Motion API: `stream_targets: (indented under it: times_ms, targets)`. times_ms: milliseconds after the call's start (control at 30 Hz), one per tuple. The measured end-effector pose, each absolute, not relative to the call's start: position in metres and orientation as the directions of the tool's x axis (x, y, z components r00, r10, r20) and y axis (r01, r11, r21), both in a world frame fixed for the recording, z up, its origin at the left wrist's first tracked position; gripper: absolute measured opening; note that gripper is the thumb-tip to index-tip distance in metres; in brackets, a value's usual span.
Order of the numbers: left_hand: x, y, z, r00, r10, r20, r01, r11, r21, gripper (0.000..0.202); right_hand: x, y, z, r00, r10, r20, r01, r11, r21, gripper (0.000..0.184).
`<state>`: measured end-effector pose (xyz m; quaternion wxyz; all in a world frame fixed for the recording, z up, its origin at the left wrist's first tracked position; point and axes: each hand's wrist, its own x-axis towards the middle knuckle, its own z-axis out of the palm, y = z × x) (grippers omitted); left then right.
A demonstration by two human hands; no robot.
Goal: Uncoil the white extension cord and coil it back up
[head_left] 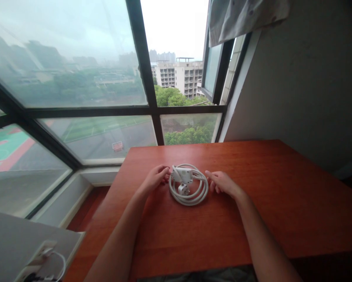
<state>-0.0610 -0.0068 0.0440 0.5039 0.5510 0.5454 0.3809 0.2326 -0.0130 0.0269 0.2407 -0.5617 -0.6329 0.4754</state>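
Note:
A white power strip point(182, 175) lies on the reddish-brown table, ringed by its own coiled cord point(204, 192). The cord's plug point(183, 189) rests inside the loops, toward my side. At the coil's left edge is my left hand point(157, 177), its fingers loosely bent and apart; whether the fingertips touch the cord I cannot tell. My right hand point(221, 182) is just off the right side of the coil, fingers partly spread and nothing in them.
The wooden table point(282, 196) reaches far to the right, beside a grey wall point(293, 86). Dark-framed windows point(84, 112) stand behind and to the left, one pane open under a hanging curtain point(246, 19). At lower left, a wall socket point(43, 250) holds plugged-in cables.

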Motion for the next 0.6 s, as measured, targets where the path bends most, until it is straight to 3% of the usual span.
stream_targets:
  times_ms: [100,200,367,600]
  targets:
    - [-0.054,-0.008,0.042,0.177,0.979,-0.097,0.291,0.042,0.956,0.046,0.227,-0.017,0.027,-0.355,0.884,-0.305,0.453,-0.122,-0.883,0.052]
    - [-0.043,-0.008,0.041,0.16,0.987,0.028,0.272,-0.072,0.96,0.045,0.221,-0.019,0.025,-0.338,0.897,-0.284,0.436,-0.118,-0.892,0.051]
    - [-0.029,-0.011,0.047,0.145,0.974,0.174,0.164,-0.197,0.967,0.05,0.205,-0.018,0.022,-0.21,0.974,-0.09,0.393,-0.001,-0.92,0.041]
    - [-0.02,-0.023,0.068,0.139,0.881,0.453,0.253,-0.474,0.844,0.059,0.19,-0.014,0.012,-0.054,0.988,0.145,0.387,0.154,-0.909,0.032]
